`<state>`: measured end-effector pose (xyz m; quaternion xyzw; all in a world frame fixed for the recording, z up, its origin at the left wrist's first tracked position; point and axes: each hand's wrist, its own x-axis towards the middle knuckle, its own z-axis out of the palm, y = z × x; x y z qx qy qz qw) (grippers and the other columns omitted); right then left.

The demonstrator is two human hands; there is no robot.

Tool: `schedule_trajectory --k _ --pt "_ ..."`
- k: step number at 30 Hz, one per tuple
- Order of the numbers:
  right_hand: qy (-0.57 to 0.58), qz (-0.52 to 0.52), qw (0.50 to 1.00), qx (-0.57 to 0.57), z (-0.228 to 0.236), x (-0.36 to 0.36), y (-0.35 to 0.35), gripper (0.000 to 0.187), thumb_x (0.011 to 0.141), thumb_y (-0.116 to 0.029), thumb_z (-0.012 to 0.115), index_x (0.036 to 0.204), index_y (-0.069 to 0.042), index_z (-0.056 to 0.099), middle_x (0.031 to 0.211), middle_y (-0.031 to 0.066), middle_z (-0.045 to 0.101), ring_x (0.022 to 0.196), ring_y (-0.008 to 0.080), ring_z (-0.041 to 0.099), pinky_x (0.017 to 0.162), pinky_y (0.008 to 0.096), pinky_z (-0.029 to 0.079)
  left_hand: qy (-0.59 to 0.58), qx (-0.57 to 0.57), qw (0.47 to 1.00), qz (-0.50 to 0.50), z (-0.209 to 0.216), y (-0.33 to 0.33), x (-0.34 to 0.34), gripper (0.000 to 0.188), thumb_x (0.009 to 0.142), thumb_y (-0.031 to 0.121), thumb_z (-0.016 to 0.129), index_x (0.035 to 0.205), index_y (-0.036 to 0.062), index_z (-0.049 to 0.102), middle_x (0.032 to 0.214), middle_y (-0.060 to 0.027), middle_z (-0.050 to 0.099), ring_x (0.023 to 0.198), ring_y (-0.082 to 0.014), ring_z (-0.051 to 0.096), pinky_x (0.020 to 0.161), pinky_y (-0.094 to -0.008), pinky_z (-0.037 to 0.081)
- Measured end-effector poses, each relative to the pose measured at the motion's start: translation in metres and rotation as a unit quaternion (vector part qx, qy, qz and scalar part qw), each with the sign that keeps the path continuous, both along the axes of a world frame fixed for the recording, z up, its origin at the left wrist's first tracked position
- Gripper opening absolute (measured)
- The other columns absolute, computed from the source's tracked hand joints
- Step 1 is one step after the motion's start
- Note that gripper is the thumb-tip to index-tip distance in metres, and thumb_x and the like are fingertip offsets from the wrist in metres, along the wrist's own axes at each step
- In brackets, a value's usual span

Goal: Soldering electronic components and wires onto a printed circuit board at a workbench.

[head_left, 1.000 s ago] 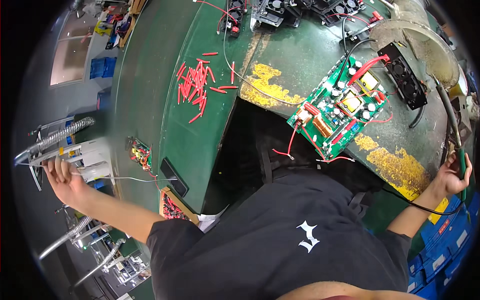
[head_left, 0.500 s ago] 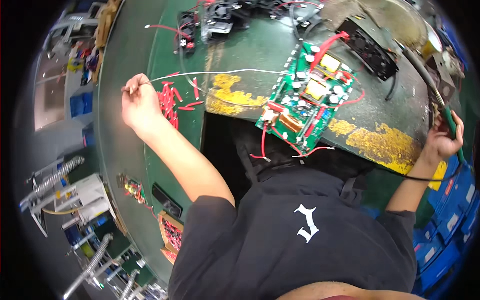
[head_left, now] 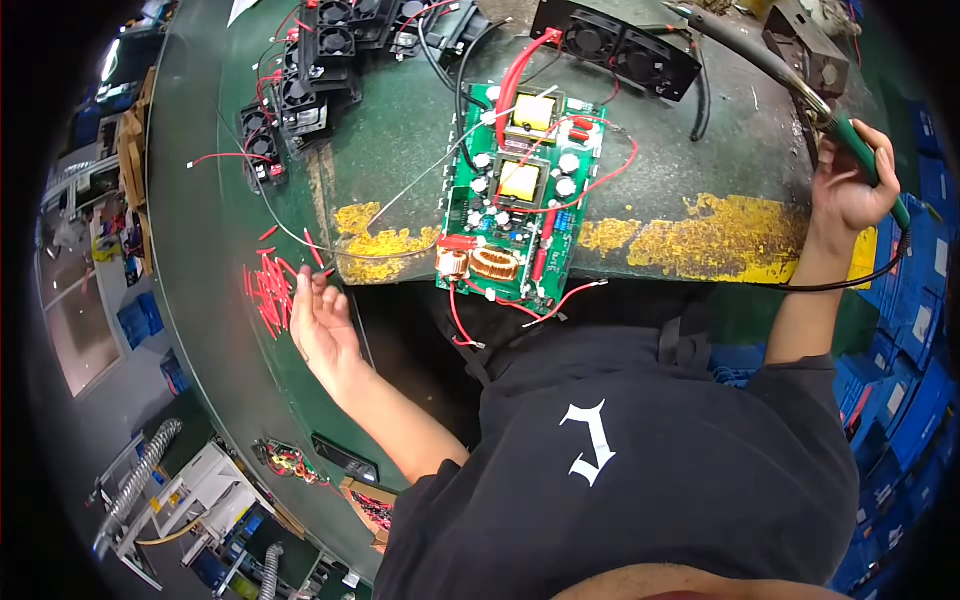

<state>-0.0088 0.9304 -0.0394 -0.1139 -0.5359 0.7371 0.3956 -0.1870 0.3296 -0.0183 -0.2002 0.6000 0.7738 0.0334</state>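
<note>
The person wears 1 dark, nearly black shirt (head_left: 680, 470), which fills the lower middle of the frame. It has 2 short sleeves, the left sleeve (head_left: 430, 510) and the right sleeve (head_left: 800, 392), both plain. On the chest there is 1 white mark (head_left: 592, 440), angular, with pointed, hooked ends. The neckline is rounded at the lower edge. Both forearms, the left hand (head_left: 325, 322) and the right hand (head_left: 852, 195) are bare.
</note>
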Motion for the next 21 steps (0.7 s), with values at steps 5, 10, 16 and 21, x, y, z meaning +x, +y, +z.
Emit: schedule_trajectory --k 5,10,16,21 --pt "-0.009 -0.006 1.0 -0.001 0.001 -0.002 -0.004 0.047 0.092 -0.032 0.047 0.113 0.006 0.065 0.095 0.0213 0.069 0.073 0.0294 0.062 0.063 0.0333 0.047 -0.054 -0.603 0.795 -0.024 0.028 0.035 0.007 0.039 0.095 0.037 0.075 0.082 0.0004 0.072 0.057 -0.0003 0.059 0.054 -0.0102 0.051 0.055 -0.0272 0.039" --pt "-0.023 -0.012 1.0 0.011 0.001 -0.004 -0.008 0.046 0.091 -0.031 0.048 0.113 0.006 0.065 0.094 0.0211 0.069 0.074 0.0291 0.062 0.063 0.0332 0.047 0.385 -0.508 0.715 -0.286 0.037 0.123 0.007 0.03 0.081 0.007 0.08 0.11 0.0047 0.074 0.114 -0.0094 0.069 0.111 -0.0261 0.062 0.094 -0.0343 0.05" --pt "-0.042 -0.062 0.997 0.004 0.005 -0.01 -0.017 0.046 0.091 -0.032 0.049 0.11 0.006 0.066 0.091 0.0209 0.067 0.072 0.0292 0.062 0.062 0.0332 0.047 0.275 -0.407 0.804 -0.336 0.02 0.176 -0.011 0.024 0.082 0.001 0.08 0.105 0.0032 0.072 0.102 -0.0044 0.063 0.074 -0.0107 0.057 0.064 -0.0249 0.048" --pt "-0.027 -0.029 0.999 0.005 0.005 -0.003 -0.009 0.047 0.091 -0.033 0.049 0.11 0.007 0.066 0.092 0.0213 0.067 0.072 0.0295 0.062 0.061 0.0337 0.047 0.269 -0.399 0.804 -0.349 0.024 0.169 -0.015 0.011 0.084 0.001 0.079 0.092 0.0028 0.072 0.099 -0.0018 0.063 0.067 -0.0068 0.047 0.058 -0.0209 0.041"
